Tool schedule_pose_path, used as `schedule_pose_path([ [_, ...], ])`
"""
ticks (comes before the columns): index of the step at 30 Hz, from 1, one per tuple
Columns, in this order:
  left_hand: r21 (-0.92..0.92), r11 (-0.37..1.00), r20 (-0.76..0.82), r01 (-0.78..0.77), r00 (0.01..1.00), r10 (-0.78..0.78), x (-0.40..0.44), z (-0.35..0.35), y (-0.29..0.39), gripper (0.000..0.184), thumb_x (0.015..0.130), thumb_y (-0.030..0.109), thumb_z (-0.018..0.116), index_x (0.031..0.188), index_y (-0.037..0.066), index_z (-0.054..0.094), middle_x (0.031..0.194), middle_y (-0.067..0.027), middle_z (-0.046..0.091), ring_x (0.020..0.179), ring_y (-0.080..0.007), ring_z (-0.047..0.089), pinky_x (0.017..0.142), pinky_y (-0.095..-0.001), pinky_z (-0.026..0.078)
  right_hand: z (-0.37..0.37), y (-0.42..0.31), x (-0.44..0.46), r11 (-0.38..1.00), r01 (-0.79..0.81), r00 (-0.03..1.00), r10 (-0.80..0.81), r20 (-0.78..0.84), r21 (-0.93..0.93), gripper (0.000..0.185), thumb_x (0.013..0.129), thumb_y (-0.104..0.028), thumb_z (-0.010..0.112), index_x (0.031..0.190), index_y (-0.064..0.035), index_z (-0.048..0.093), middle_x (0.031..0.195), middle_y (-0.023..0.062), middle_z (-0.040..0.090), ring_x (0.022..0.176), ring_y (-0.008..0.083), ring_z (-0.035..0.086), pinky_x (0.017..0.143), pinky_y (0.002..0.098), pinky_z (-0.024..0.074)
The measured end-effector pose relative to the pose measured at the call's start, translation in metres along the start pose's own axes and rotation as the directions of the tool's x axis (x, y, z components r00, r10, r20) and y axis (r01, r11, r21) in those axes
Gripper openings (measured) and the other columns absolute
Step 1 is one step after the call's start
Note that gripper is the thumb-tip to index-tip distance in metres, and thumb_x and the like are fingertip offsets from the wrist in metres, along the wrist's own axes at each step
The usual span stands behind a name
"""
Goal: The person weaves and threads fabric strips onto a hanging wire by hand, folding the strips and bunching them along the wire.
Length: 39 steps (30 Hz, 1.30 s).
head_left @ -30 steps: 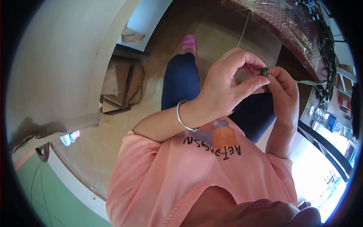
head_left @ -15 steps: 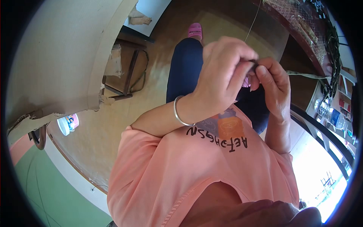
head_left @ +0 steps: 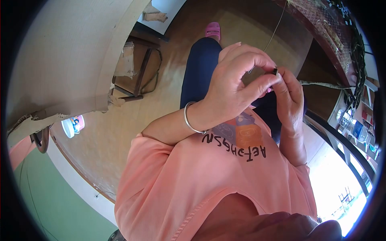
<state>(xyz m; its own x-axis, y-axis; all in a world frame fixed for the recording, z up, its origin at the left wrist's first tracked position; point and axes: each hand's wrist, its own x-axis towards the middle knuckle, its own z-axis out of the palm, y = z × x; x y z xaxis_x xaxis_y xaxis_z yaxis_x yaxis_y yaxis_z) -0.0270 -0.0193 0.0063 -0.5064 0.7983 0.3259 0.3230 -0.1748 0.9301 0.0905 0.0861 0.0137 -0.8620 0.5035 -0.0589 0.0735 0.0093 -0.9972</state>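
Up in front of my chest, my left hand (head_left: 235, 80), with a silver bangle on its wrist, pinches a small dark piece (head_left: 275, 71) between thumb and index finger. My right hand (head_left: 290, 96) meets it from the other side, its thumb and fingers closed on the same piece. What the piece is cannot be made out. A thin pale strand (head_left: 277, 28) runs down from the top toward the back of my left hand.
A pale board (head_left: 60, 60) with a torn edge fills the left. Beyond it stand a dark-framed stool (head_left: 142, 72) and a white-and-pink tub (head_left: 74, 125). A reddish table edge (head_left: 313, 30) bears wrapped material at upper right. Black rails (head_left: 341, 136) are at right.
Both hands have shifted slightly left and up in view since the first frame. The dark piece, mostly covered half a second ago, shows again between the fingertips. The head view has shifted a little.
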Motion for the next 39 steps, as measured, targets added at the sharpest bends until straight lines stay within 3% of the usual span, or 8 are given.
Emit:
schedule_pose_path([
  [6,0.021,0.994,-0.065,-0.105,0.992,0.107,0.001,0.003,-0.012,0.019,0.078,0.002,0.066,0.096,0.001,0.059,0.102,-0.0085,0.058,0.083,-0.0162,0.053,0.074,-0.0257,0.044,0.005,-0.001,0.003,0.996,-0.054,0.994,0.06,-0.088,0.075,0.017,0.096,-0.017,0.05,0.095,-0.001,0.057,0.07,0.003,0.058,0.058,0.0049,0.046,0.054,0.0136,0.0358],
  [11,-0.048,0.999,-0.087,0.017,0.996,-0.022,-0.004,0.005,-0.009,0.017,0.079,0.0,0.064,0.096,0.0,0.059,0.104,-0.0086,0.058,0.083,-0.0157,0.053,0.072,-0.0242,0.046,-0.004,0.009,0.0,0.997,-0.007,0.998,0.012,-0.064,0.082,0.016,0.096,-0.016,0.05,0.094,-0.0019,0.057,0.071,0.0016,0.057,0.059,0.0044,0.044,0.054,0.0141,0.0346],
  [15,-0.585,0.752,0.063,0.304,0.941,-0.331,-0.008,0.007,-0.003,0.015,0.082,-0.002,0.061,0.096,-0.001,0.059,0.106,-0.009,0.057,0.086,-0.0153,0.053,0.072,-0.0226,0.047,-0.005,0.009,0.0,0.965,-0.169,0.982,0.183,-0.051,0.199,0.014,0.095,-0.015,0.051,0.095,-0.0019,0.057,0.073,0.0008,0.056,0.061,0.0044,0.044,0.054,0.0138,0.0343],
  [16,-0.586,0.751,0.063,0.306,0.94,-0.334,-0.009,0.007,-0.002,0.015,0.082,-0.002,0.061,0.096,-0.001,0.059,0.106,-0.009,0.057,0.086,-0.0153,0.053,0.072,-0.0226,0.047,-0.004,0.01,-0.001,0.965,-0.172,0.981,0.186,-0.05,0.199,0.014,0.095,-0.015,0.051,0.095,-0.0019,0.057,0.073,0.0008,0.056,0.061,0.0044,0.044,0.054,0.0138,0.0343],
  [26,-0.375,0.897,-0.008,0.232,0.967,-0.253,-0.01,0.006,-0.002,0.015,0.084,-0.002,0.059,0.098,-0.002,0.06,0.108,-0.0098,0.058,0.086,-0.0161,0.055,0.073,-0.0226,0.048,0.012,0.011,-0.006,0.992,-0.061,0.986,0.077,-0.149,0.11,0.012,0.093,-0.011,0.052,0.094,-0.0012,0.058,0.074,0.0021,0.058,0.061,0.005,0.047,0.055,0.0143,0.0356],
  [30,-0.149,0.984,-0.088,0.095,0.99,-0.109,-0.008,0.005,-0.008,0.013,0.082,0.0,0.061,0.095,0.0,0.061,0.104,-0.0093,0.059,0.083,-0.0163,0.055,0.075,-0.0236,0.045,0.026,0.005,-0.001,0.99,0.063,0.96,-0.025,-0.278,0.127,0.01,0.092,-0.01,0.054,0.094,-0.0016,0.058,0.075,0.003,0.059,0.062,0.0055,0.048,0.054,0.0156,0.0352],
  [36,-0.007,0.991,-0.118,0.137,0.984,-0.137,-0.005,-0.002,-0.005,0.011,0.077,0.001,0.064,0.088,0.002,0.061,0.091,-0.0068,0.061,0.079,-0.016,0.055,0.076,-0.0256,0.042,0.009,0.005,-0.001,0.999,-0.044,0.983,0.042,-0.181,-0.008,0.008,0.089,-0.007,0.056,0.095,-0.0012,0.058,0.076,0.0039,0.059,0.063,0.0068,0.049,0.055,0.0171,0.0371],
  [39,0.243,0.97,-0.103,0.009,0.995,0.016,-0.002,-0.006,-0.005,0.008,0.075,0.002,0.065,0.082,0.002,0.06,0.082,-0.0049,0.06,0.076,-0.0164,0.054,0.076,-0.0264,0.042,0.006,0.005,0.002,0.991,-0.042,0.987,0.021,-0.161,-0.13,0.01,0.086,-0.003,0.058,0.096,-0.0007,0.059,0.077,0.0042,0.06,0.065,0.008,0.052,0.055,0.018,0.0385],
])
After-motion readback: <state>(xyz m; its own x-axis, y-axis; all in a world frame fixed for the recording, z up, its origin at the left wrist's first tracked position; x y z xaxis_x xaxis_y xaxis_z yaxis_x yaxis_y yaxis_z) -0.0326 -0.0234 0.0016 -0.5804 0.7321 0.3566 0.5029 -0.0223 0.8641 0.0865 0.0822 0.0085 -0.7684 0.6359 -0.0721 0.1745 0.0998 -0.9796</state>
